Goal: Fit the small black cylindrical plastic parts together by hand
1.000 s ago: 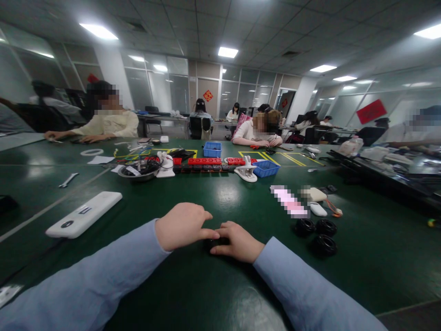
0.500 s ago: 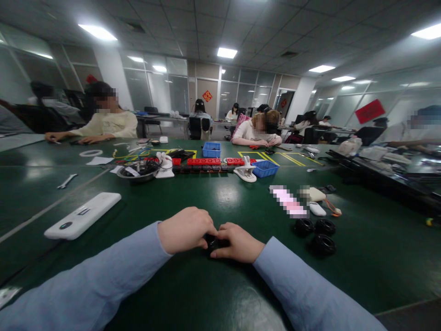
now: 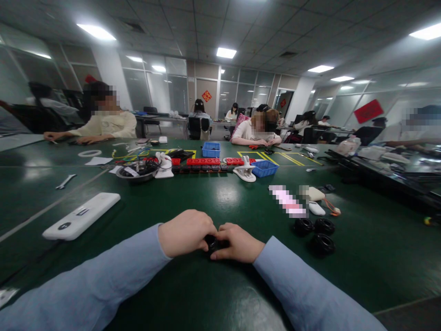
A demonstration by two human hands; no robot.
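My left hand [image 3: 188, 233] and my right hand [image 3: 238, 243] meet low in the middle of the view, just over the green table. Between them is a small, glossy black round piece [image 3: 211, 243], pinched by the fingers and thumbs of both hands. Most of it is covered by the fingers, so its exact kind cannot be made out. To the right of my right hand lie three black ring-shaped pieces in a cluster, the nearest black ring [image 3: 323, 251] lowest of them. They look like small tyres or coils.
A white power bank [image 3: 89, 212] and a wrench [image 3: 66, 181] lie left. Ahead are a metal bowl [image 3: 138, 177], red power strips [image 3: 203, 162], a white clip stand [image 3: 245, 172] and a blue bin [image 3: 265, 169]. A phone [image 3: 287, 201] lies right. Several people sit around.
The back of my left hand is slightly lower, and a little more of the black round piece shows between my thumbs. Both hands keep their hold.
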